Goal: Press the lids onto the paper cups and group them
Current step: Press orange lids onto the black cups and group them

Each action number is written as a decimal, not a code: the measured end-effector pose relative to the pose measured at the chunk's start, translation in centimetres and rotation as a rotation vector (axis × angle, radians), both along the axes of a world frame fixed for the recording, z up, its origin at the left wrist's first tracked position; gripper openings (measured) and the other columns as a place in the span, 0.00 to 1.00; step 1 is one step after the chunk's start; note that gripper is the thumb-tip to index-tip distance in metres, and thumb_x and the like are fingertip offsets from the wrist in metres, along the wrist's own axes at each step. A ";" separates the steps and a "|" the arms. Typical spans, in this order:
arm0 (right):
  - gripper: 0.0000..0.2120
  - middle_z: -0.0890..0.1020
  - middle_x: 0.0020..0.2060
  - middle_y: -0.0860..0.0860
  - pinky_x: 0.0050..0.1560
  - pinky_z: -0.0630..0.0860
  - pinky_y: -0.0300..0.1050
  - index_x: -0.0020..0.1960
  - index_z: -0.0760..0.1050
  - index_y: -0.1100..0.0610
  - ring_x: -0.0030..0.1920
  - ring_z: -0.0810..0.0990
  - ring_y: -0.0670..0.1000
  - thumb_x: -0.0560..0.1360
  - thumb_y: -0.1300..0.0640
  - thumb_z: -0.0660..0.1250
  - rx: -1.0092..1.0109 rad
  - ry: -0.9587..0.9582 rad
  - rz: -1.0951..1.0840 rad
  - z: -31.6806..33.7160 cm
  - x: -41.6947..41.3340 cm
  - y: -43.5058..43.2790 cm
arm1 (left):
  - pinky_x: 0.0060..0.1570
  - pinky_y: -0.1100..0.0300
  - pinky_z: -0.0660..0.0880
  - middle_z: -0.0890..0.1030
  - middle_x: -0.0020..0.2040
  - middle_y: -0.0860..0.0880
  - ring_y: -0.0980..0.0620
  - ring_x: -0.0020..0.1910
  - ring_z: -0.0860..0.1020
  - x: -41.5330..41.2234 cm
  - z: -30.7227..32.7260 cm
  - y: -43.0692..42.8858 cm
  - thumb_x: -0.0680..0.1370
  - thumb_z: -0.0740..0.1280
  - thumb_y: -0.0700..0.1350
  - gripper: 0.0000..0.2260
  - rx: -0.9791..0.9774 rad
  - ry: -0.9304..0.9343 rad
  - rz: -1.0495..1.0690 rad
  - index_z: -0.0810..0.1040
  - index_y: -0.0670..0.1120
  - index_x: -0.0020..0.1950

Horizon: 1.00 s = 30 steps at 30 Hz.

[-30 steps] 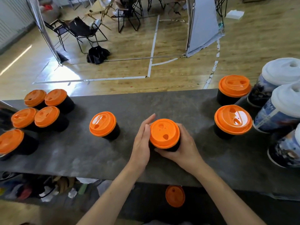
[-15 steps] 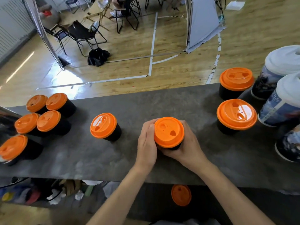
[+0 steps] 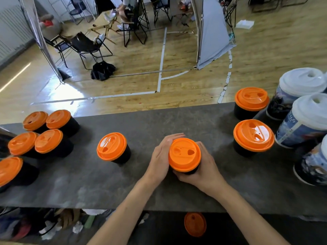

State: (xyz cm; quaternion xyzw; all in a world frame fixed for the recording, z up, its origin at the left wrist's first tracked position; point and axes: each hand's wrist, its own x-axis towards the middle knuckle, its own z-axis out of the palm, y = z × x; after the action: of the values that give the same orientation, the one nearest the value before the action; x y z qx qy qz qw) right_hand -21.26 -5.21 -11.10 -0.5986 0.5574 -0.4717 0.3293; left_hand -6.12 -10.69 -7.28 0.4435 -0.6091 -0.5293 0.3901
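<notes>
- A wooden floor (image 3: 265, 59) with white tape lines stretched beyond the counter, and black folding chairs (image 3: 85, 45) stood on it far off to the left.
- The dark grey counter (image 3: 159, 124) ran across the view from left to right and carried all the cups.
- Three tall printed cups with white lids (image 3: 311, 114) stood crowded together at the counter's right end.
- Five lidded black cups (image 3: 48, 140) stood grouped at the left end, upright, each capped in orange and set close to its neighbours.
- Two lidded black cups (image 3: 253, 135) stood one behind the other on the right, just beside the tall printed ones.
- A lone lidded black cup (image 3: 111, 146) stood between the left group and the hands, apart from both.
- The black paper cup (image 3: 192, 171) stood upright on the counter at the centre, between the two hands, with its orange lid (image 3: 184, 154) seated on top.
- The left hand (image 3: 160, 156) was cupped against that cup's left side, its fingers (image 3: 174, 137) curving round the far edge of the lid.
- The right hand (image 3: 203, 168) gripped the cup from the right and the near side, fingers wrapped round its wall under the lid.
- A loose orange lid (image 3: 195, 224) lay on a dark surface below the counter's near edge.
</notes>
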 end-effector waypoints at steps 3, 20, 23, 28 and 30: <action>0.37 0.77 0.57 0.40 0.59 0.76 0.39 0.65 0.71 0.41 0.60 0.79 0.42 0.60 0.47 0.85 0.009 -0.004 0.017 0.1 0.1 0.0 | 0.69 0.56 0.72 0.82 0.65 0.49 0.50 0.67 0.79 0.3 0.5 -0.7 0.86 0.51 0.48 0.22 0.012 0.008 -0.080 0.81 0.41 0.64; 0.41 0.79 0.61 0.38 0.60 0.75 0.36 0.67 0.68 0.38 0.63 0.79 0.42 0.60 0.41 0.85 0.022 0.017 -0.012 0.8 1.0 0.3 | 0.59 0.63 0.76 0.86 0.57 0.45 0.49 0.59 0.83 0.4 1.8 -0.3 0.88 0.52 0.46 0.21 0.114 0.055 -0.069 0.83 0.41 0.61; 0.43 0.78 0.60 0.40 0.57 0.76 0.36 0.66 0.68 0.45 0.61 0.79 0.41 0.59 0.40 0.86 0.028 0.021 -0.041 0.7 1.1 0.3 | 0.57 0.63 0.76 0.86 0.55 0.47 0.50 0.57 0.83 0.1 0.6 1.1 0.85 0.53 0.50 0.20 0.022 0.118 0.133 0.84 0.44 0.60; 0.39 0.79 0.59 0.38 0.59 0.76 0.40 0.66 0.70 0.45 0.61 0.79 0.41 0.61 0.40 0.83 0.039 0.053 -0.038 0.6 1.1 0.4 | 0.58 0.64 0.76 0.86 0.56 0.50 0.54 0.59 0.82 0.0 0.2 1.2 0.87 0.54 0.48 0.18 0.047 0.075 0.175 0.84 0.47 0.61; 0.37 0.79 0.58 0.40 0.59 0.77 0.43 0.65 0.71 0.44 0.60 0.79 0.42 0.61 0.44 0.83 0.031 0.065 -0.034 0.5 1.0 0.3 | 0.59 0.67 0.73 0.85 0.59 0.50 0.56 0.61 0.81 0.6 0.9 -0.2 0.88 0.54 0.41 0.18 0.096 0.037 0.045 0.84 0.44 0.61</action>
State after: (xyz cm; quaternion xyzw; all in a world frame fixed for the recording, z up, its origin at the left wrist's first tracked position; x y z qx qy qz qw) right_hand -20.28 -4.89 -10.64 -0.5988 0.5854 -0.4488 0.3121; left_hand -5.56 -10.92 -6.43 0.4654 -0.5657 -0.5570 0.3913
